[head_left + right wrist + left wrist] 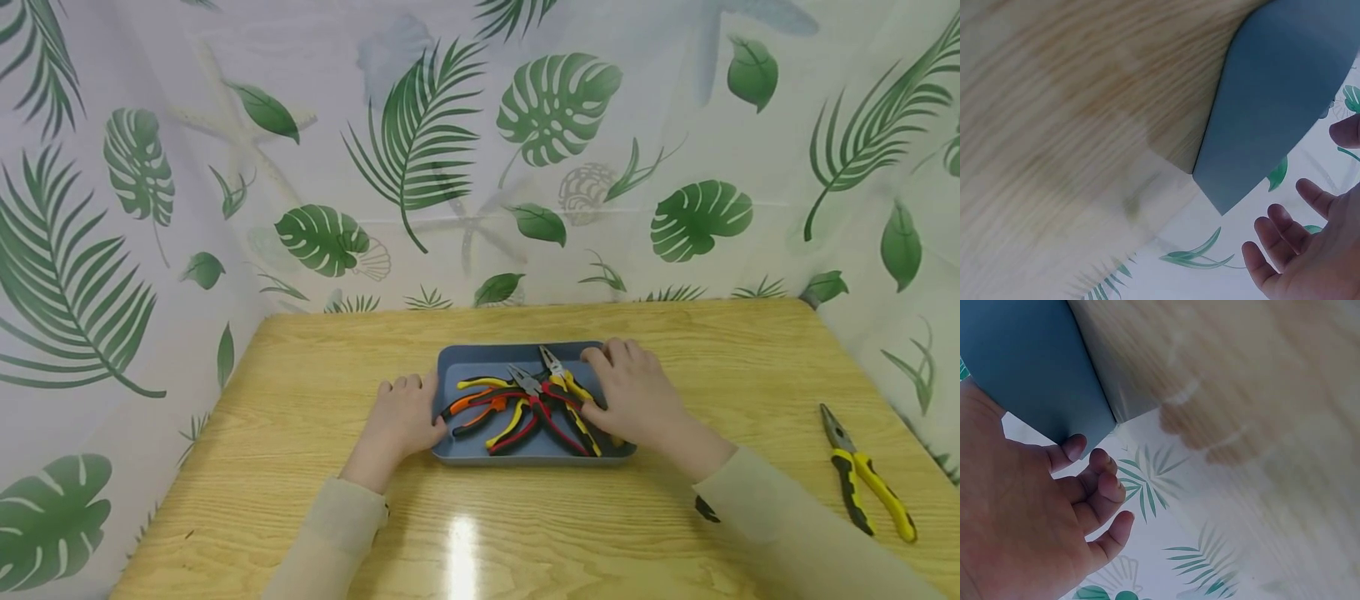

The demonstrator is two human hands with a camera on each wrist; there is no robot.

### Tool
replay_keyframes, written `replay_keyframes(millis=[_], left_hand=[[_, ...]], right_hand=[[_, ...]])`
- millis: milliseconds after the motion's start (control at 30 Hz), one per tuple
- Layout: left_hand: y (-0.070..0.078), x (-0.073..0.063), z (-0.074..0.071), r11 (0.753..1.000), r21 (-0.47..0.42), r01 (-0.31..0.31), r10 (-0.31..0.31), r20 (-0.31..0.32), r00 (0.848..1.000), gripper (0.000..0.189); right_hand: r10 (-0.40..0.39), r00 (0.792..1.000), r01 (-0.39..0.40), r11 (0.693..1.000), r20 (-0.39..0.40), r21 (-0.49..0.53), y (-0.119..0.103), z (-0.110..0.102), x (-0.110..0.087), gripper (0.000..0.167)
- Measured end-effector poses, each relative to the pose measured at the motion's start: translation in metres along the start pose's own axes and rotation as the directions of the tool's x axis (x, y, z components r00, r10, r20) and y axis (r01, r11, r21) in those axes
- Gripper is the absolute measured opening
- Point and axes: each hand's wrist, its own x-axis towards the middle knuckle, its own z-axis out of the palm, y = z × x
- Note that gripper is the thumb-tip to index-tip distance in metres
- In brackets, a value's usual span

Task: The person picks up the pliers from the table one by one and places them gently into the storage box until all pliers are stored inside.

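Observation:
A blue-grey tray (480,460) sits on the table between both hands. Several pliers lie crossed inside it: red-and-black handled pliers (534,402), orange-and-black handles (480,402), and yellow-and-black ones with a bare metal nose (551,360). My left hand (407,417) is at the tray's left side, its thumb by the rim; in the left wrist view a fingertip (1074,447) touches the wall and the other fingers bend loosely. Over the tray's right end is my right hand (637,390), thumb above the pliers. Its fingers (1282,231) spread loosely beside the wall in the right wrist view.
Another long-nose pliers (846,457) with yellow-and-black handles lies on the wooden table (300,400) at the right. A leaf-patterned cloth (465,167) hangs along the back and both sides. A small black object (707,509) shows beside the right sleeve.

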Motion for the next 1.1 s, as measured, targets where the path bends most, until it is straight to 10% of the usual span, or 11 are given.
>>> replay_keyframes(millis=[1100], left_hand=[[0.001, 0.000, 0.003, 0.999, 0.047, -0.012, 0.013, -0.027, 1.000, 0.059]], right_hand=[[0.034, 0.999, -0.034, 0.999, 0.003, 0.005, 0.025, -0.004, -0.027, 0.049]])
